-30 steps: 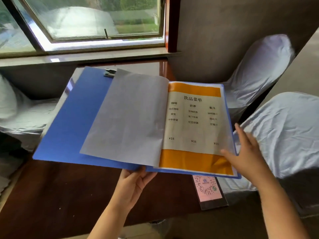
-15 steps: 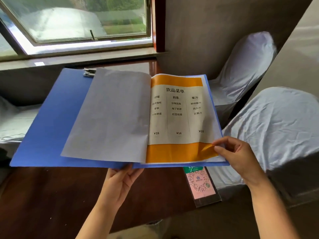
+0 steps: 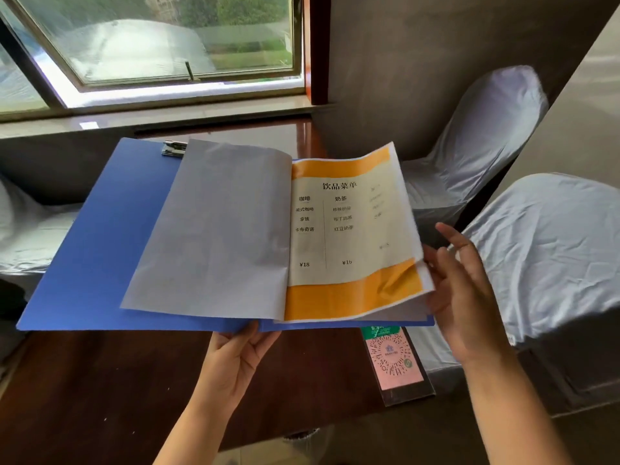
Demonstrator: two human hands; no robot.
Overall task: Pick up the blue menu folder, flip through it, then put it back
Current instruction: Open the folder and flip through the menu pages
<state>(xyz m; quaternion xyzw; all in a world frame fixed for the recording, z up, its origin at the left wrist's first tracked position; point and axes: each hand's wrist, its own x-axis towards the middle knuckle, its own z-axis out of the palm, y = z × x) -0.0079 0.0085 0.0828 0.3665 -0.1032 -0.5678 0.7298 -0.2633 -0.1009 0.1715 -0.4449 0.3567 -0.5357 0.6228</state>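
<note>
I hold the blue menu folder (image 3: 100,236) open in the air above the dark wooden tabletop (image 3: 100,391), its spine running away from me toward the window (image 3: 174,38). My left hand (image 3: 235,360) is under the near edge at the fold, palm up, fingers tucked beneath the cover and thumb at the rim, so it grips and carries the folder. On the left half lies a plain grey page (image 3: 218,229), flat against the inside cover, with a metal clip (image 3: 173,149) at the top edge just beside it. On the right half the orange-and-white drinks page (image 3: 339,236) arches upward, its outer edge lifted off the sheets below. My right hand (image 3: 466,290) is at that outer edge, fingers spread and loose; its thumb side touches the lower corner of the lifted page, but I cannot tell whether it pinches the paper. The two hands are well apart. Below the folder's right corner a clear stand with a pink QR code card (image 3: 394,362) rests on the tabletop. Two chairs in white covers (image 3: 553,250) stand to my right.
</note>
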